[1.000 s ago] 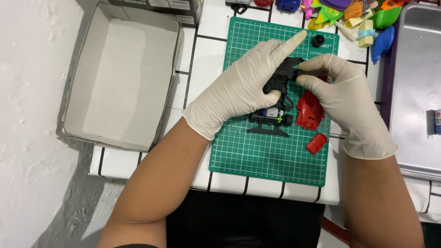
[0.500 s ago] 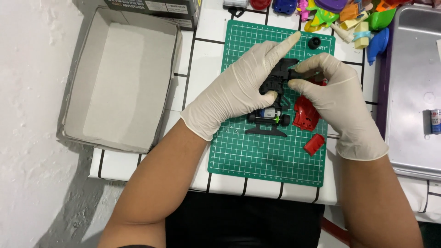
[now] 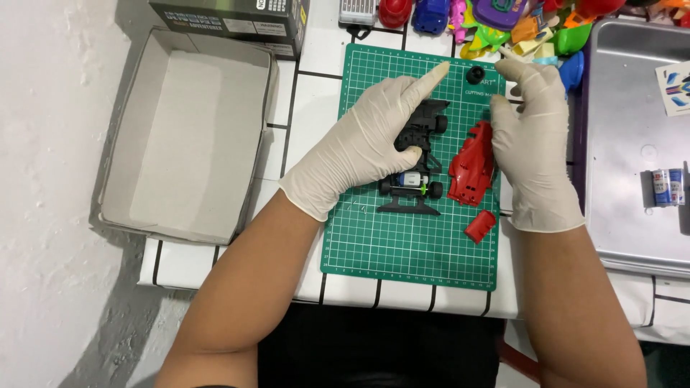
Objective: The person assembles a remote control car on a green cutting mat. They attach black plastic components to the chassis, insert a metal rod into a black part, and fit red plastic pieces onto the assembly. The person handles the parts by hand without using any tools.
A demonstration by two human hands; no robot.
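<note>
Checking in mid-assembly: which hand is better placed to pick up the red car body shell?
Probably the right hand: it sits directly beside the red body shell, fingers free. The left hand is occupied on the black chassis.

Black toy car chassis [image 3: 417,162] lies flat on the green cutting mat [image 3: 402,244], motor exposed, wheels on. Red body shell [image 3: 471,169] lies just beside it on the right, tilted on edge. Small red piece [image 3: 480,225] sits near, below the shell.
</note>
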